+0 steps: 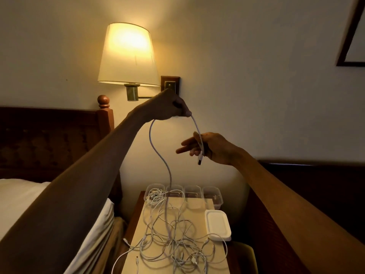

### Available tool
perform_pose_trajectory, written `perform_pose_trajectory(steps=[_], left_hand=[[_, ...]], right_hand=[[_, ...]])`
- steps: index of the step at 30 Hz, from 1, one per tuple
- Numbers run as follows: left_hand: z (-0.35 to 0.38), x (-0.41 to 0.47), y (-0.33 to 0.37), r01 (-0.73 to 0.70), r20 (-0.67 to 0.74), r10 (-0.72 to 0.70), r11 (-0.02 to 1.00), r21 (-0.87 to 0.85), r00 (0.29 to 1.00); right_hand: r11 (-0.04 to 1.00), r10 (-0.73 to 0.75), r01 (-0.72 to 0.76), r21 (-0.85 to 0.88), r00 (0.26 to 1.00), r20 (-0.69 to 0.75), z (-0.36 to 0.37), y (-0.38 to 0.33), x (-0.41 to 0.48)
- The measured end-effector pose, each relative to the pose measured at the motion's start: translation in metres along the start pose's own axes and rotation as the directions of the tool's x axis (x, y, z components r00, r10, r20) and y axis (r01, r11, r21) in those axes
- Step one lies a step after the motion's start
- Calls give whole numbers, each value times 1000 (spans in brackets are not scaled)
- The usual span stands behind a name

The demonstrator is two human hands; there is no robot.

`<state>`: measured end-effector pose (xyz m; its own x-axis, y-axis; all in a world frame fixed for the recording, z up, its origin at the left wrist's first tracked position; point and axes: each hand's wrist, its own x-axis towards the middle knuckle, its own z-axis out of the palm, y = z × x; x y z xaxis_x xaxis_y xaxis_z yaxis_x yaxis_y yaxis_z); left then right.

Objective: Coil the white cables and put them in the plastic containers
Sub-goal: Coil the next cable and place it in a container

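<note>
Above the surface (pixel 199 204), the left hand (pixel 169 106) pinches a white cable (pixel 158 153); the right hand (pixel 209 147), fingers loosely spread, holds its plug end. The tail runs into the tangled pile (pixel 173 240), so lifting may snag and drag the containers (pixel 183 192).

- Left arm extends from lower left toward frame centre, bare forearm; left hand (pixel 169 105) raised, fingers closed in a pinch, knuckles up.
- Right arm enters from lower right; right hand (pixel 209 148) lower, palm leftward, index and middle fingers extended, others curled.
</note>
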<state>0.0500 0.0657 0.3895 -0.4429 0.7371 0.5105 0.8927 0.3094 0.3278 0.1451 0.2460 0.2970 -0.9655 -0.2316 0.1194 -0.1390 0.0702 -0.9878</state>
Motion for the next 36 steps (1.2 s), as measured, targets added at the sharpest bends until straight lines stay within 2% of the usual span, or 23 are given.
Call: perform_pose_trajectory(steps=[4,6,11,13,15,17,20,24,28,31,33,36], left_hand=[[14,-11,-18,45,-88,-54,993,-109,995],[20,-17,-21,52,-92,-68,985,-166,993],[32,-21,-22,26,-122,-47,985,-171,991],[41,-23,-22,61,-60,-78,968,-244,995],[57,-26,-17,198,34,-198,923,-330,980],[74,-30,-7,360,123,-338,872,-333,933],[86,-32,6,441,267,-364,830,-342,892],[81,-34,13,402,443,-263,879,-256,857],[67,-30,27,326,488,-219,934,-145,845],[49,-21,38,280,491,-244,960,0,836],[31,-14,39,173,412,-221,973,150,884],[4,-7,36,84,306,-160,965,247,939]], right_hand=[[953,-15,33,301,998,-64,-1,-7,-5],[914,-1,16,406,999,-38,-3,-10,-8],[862,-22,-22,506,996,82,-1,-20,-10],[841,-51,23,540,998,37,0,-28,-11],[844,-83,103,527,995,-63,0,-35,-10],[851,-121,148,503,989,-87,-1,-39,-6],[914,-152,178,363,983,-100,-4,-36,0],[922,-155,257,291,931,-331,-19,-27,10],[942,-167,281,181,864,-475,-28,-20,18],[973,-177,225,46,862,-475,-23,-18,20],[984,-177,170,-54,888,-426,-22,-17,17],[996,-84,75,-40,946,-313,-19,-16,11]])
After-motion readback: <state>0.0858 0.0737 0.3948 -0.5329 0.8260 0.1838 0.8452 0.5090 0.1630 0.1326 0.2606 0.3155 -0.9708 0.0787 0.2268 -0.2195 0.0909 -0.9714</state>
